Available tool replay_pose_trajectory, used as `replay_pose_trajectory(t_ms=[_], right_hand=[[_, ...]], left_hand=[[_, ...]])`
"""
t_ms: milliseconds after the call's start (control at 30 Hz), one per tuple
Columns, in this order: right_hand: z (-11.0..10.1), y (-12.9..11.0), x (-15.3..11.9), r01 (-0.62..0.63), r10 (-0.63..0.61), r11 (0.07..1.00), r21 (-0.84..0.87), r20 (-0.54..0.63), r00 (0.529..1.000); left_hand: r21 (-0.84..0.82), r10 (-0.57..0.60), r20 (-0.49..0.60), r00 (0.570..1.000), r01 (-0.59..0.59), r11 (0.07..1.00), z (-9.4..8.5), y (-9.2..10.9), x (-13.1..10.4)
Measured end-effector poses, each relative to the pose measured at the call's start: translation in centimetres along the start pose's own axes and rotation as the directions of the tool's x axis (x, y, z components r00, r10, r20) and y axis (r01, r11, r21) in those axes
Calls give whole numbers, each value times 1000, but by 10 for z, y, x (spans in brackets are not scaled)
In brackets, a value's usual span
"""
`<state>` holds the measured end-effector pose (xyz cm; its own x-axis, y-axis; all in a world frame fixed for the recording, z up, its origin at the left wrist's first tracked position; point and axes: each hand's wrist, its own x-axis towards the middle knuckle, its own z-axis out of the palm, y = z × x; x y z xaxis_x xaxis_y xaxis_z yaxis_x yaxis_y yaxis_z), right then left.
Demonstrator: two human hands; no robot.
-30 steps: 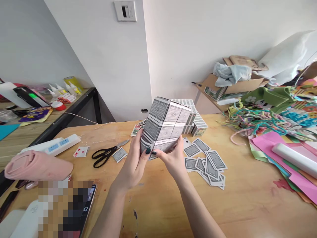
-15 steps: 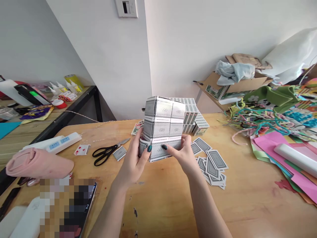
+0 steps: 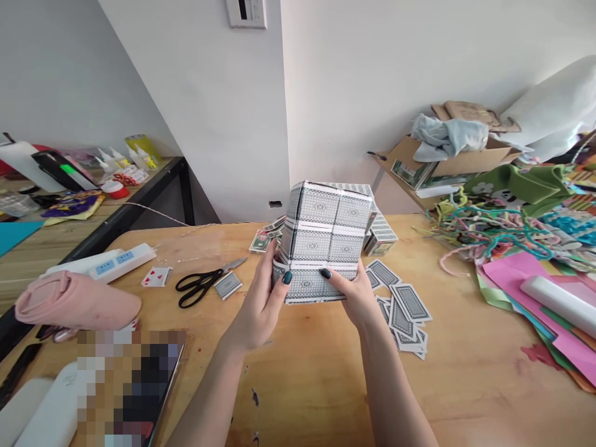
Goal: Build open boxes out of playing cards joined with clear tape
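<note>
Between my two hands is a box made of folded playing cards (image 3: 321, 245), its grey patterned card backs facing me, held above the table. My left hand (image 3: 261, 301) is closed on its lower left corner, thumb on the front face. My right hand (image 3: 356, 292) grips the lower right side, thumb also on the front; its other fingers are hidden behind. Loose playing cards (image 3: 403, 307) lie face down beside my right hand. Left of my left hand are a folded card (image 3: 228, 285) and black-handled scissors (image 3: 200, 285). More card blocks (image 3: 382, 236) stand behind the box.
A power strip (image 3: 121, 262), a rolled pink cloth (image 3: 77, 301) and a phone (image 3: 153, 385) lie at the left. Tangled yarn (image 3: 493, 220) and coloured paper (image 3: 526, 279) cover the right side. A cardboard box (image 3: 447, 161) sits behind, near the wall.
The card box has turned slightly, so more of its wide front face shows, and it has shifted right in view. Both hands keep hold of it.
</note>
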<state>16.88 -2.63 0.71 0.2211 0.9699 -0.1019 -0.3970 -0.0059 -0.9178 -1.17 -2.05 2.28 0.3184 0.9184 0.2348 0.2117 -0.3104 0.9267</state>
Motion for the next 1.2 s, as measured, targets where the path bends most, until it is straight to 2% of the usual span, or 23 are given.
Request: replay_pose_trajectory(t_ms=[200,567,900,1033,1200], right_hand=[[4,-2,-2,6,-5,999,-43,13,1000],[1,-4,-2,-40,40,999,19,5,999],[5,-2,-3,31,-32,997,-74,-11,999],[-1,-2,-1,-10,10,1000,-21,-21,1000],[-13,-3,1,-68,68,998,17,-3,998]], left_hand=[[9,4,-37,999,-3,1000,3,-1,0],[-59,-22,-42,999,20,998,4,4,1],[50,36,-203,979,-27,998,22,-8,3],[-63,25,-140,990,-34,997,20,-6,4],[-337,-115,59,992,128,933,6,0,3]])
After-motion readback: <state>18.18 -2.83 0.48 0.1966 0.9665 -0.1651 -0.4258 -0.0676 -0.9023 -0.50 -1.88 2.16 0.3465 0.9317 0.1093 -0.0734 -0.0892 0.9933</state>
